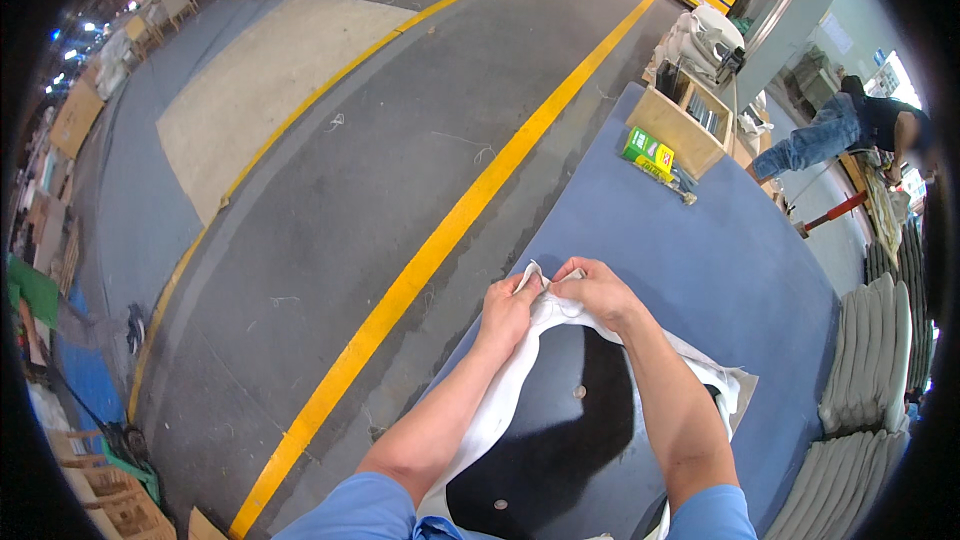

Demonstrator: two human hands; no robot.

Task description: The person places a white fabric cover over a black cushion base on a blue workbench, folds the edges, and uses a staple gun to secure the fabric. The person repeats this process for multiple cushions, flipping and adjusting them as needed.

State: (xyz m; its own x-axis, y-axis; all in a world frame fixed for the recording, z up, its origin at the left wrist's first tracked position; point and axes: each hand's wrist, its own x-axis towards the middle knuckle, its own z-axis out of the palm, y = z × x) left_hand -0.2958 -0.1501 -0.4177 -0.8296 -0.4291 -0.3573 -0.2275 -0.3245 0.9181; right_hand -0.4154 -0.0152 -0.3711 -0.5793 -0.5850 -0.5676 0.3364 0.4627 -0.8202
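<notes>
A dark, rounded panel (pixel 560 420) with small round metal discs lies in front of me on a blue work table. White fabric (pixel 500 400) wraps up around its border, with a loose flap at the right. At the panel's far edge, my left hand (pixel 508 312) pinches a fold of this fabric between thumb and fingers. Close beside it, my right hand (pixel 595 292) grips the same gathered edge, its fingers bent. Both hands nearly meet there, and the fabric stands up slightly between them.
On the blue table (pixel 700 260) stand a wooden box (pixel 685 120) and a green-yellow carton (pixel 648 153). Stacked grey cushions (pixel 865 360) rise at the right. A person (pixel 850 130) in jeans bends at the far right. Yellow lines (pixel 450 230) cross the grey floor.
</notes>
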